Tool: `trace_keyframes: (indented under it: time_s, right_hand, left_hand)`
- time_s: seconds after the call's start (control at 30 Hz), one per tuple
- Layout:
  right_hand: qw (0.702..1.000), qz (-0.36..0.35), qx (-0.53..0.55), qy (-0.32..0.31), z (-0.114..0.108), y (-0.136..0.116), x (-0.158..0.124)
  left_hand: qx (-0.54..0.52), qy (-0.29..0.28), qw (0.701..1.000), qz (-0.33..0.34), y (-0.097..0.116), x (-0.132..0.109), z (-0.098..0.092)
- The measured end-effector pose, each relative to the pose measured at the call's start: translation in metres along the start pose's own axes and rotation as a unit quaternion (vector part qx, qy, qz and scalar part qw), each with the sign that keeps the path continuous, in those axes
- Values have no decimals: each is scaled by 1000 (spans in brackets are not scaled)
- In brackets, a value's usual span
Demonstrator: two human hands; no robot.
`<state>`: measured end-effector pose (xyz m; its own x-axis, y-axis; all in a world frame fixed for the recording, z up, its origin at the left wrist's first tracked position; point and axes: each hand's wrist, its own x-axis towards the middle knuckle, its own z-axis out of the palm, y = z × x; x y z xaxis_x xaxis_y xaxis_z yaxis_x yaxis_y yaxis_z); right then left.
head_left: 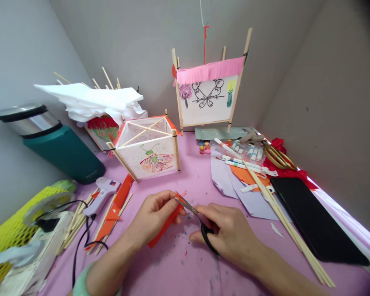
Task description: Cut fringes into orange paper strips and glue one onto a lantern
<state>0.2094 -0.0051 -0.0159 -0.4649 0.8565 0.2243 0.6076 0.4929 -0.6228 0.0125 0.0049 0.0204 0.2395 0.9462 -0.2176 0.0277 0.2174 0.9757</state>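
Note:
Near the table's front middle, my left hand (160,211) pinches a strip of orange-red paper (164,230), whose lower end hangs down to the left. The paper's top end is finely slit. My right hand (225,228) is closed round the black handles of a pair of scissors (191,208). The scissor blades point up and left and touch the top of the strip by my left fingertips. Behind my hands stands a stick-framed box lantern (156,160) with a drawn insect on its front panel.
A second lantern (209,96) with pink fringe hangs behind. At left are a teal bottle (63,152), a glue gun (101,193), cables and sticks. At right lie a black phone-like slab (314,222), sticks (283,222), markers, lilac paper and gold-handled scissors (279,156).

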Motion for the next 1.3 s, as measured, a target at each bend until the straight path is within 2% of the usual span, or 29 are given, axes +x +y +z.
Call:
trace_keyframes:
  time_s: [1.3]
  right_hand:
    - [999,-16,-40,7,1,5,-1]
  left_hand:
    - [13,-2,1000,-5,-1,0,-1]
